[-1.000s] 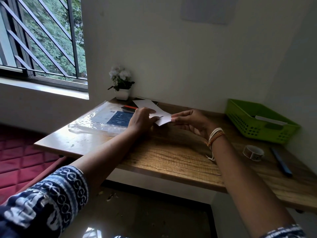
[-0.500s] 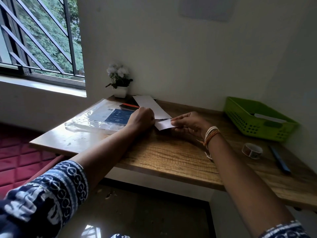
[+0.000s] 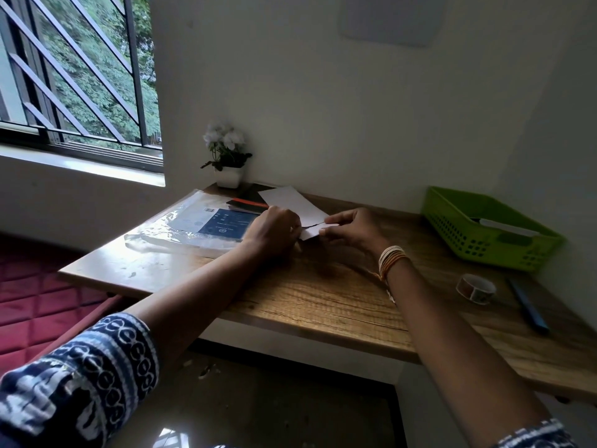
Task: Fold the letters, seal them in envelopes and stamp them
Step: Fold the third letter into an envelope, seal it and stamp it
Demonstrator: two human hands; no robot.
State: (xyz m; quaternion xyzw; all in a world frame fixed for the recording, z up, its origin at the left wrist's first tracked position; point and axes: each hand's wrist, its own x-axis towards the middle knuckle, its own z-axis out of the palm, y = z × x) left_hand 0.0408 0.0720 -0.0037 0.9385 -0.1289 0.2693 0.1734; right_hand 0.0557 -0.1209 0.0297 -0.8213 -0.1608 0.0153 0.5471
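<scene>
1. Both forearms reach over the front edge of the wooden desk (image 3: 323,299); the left hand (image 3: 274,231) is curled knuckles-up around the left end of a folded white letter (image 3: 311,232).
2. The right hand (image 3: 352,229) pinches the letter's right end between thumb and fingers.
3. The letter sits low at the desk's middle; whether it touches the wood cannot be told. Most of it is hidden by the hands.
4. Its long axis runs left to right.
5. Behind it, a white envelope (image 3: 290,202) lies angled toward the back left corner.
</scene>
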